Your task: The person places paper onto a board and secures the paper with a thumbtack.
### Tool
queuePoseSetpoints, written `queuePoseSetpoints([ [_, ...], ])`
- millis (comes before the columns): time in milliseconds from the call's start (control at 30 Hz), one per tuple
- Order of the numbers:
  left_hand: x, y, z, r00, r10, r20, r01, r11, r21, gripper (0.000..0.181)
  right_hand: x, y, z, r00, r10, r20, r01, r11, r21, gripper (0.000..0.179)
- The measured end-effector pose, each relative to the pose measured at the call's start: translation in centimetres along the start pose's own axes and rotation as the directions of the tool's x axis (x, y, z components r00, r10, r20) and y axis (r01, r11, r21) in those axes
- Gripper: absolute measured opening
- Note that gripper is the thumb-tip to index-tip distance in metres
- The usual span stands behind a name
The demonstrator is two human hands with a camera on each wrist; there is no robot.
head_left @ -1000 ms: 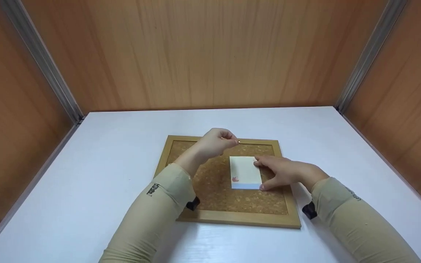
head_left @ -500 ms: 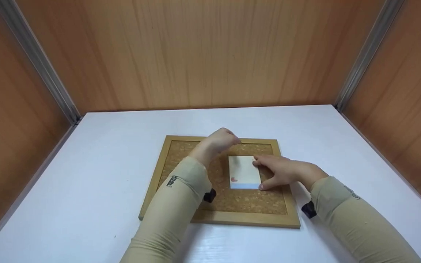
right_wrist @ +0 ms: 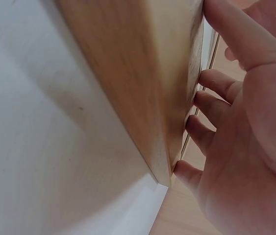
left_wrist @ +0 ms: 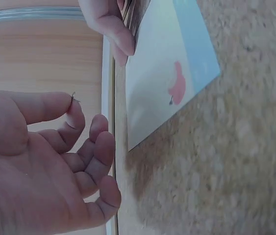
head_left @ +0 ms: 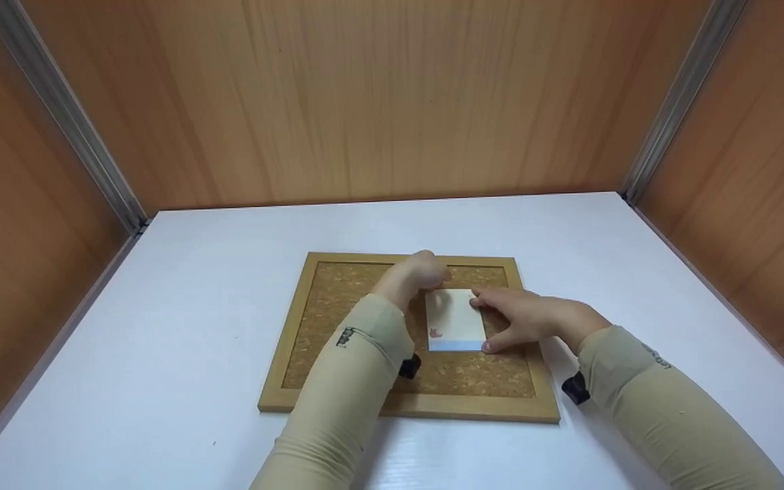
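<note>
A cream note sheet [head_left: 453, 320] with a blue strip and a small red print lies flat on the framed corkboard [head_left: 344, 327]. Thumb and forefinger of my left hand [head_left: 426, 271] pinch a small metal thumbtack [left_wrist: 74, 99], held just above the board by the sheet's upper left corner. The head view hides the tack behind that hand. My right hand [head_left: 528, 316] rests at the sheet's right side, its thumb on the lower right corner and a fingertip near the upper right one. In the right wrist view its other fingers touch the board beside the wooden frame [right_wrist: 128, 73].
The corkboard lies on a white table [head_left: 160, 327]. Wood-grain panels [head_left: 392, 102] stand at the back and both sides, joined by grey metal posts [head_left: 678, 102].
My left hand, with the thumbtack, has moved down and slightly right, from the board's far edge to the sheet's upper left corner. My right hand has stayed on the sheet.
</note>
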State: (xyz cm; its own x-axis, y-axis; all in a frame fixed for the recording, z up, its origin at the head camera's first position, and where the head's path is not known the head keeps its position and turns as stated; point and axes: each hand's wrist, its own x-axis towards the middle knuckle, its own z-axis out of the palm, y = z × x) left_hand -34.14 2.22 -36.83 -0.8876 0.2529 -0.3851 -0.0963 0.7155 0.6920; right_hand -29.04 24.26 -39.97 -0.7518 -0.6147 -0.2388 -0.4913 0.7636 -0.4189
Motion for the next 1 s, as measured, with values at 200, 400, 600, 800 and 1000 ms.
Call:
queuePoseSetpoints([
  [200,0.3,0.1,0.7,1.0,-0.002,0.025,0.0,0.996,0.094,0.025,0.0,0.1,0.1,1.0,-0.005,-0.004,0.005,1.0,0.011,0.091],
  [400,0.0,0.0,1.3,1.0,-0.001,0.005,0.0,0.989,0.145,0.028,-0.1,-0.1,0.1,1.0,0.003,-0.01,-0.002,1.0,0.019,0.089],
  [600,0.0,0.1,1.6,1.0,0.006,0.008,-0.008,0.978,0.21,0.027,-0.2,-0.2,0.1,1.0,-0.013,-0.012,0.013,1.0,-0.005,0.086],
  [800,0.0,0.2,1.8,1.0,0.005,0.019,-0.01,0.965,0.26,0.026,-0.1,-0.2,0.2,1.0,-0.02,-0.012,0.02,0.999,-0.03,0.084],
  [1000,0.0,0.2,1.8,1.0,-0.006,0.012,0.002,0.962,0.272,0.028,-0.1,-0.3,0.1,1.0,-0.014,-0.012,0.014,0.999,-0.034,0.084],
])
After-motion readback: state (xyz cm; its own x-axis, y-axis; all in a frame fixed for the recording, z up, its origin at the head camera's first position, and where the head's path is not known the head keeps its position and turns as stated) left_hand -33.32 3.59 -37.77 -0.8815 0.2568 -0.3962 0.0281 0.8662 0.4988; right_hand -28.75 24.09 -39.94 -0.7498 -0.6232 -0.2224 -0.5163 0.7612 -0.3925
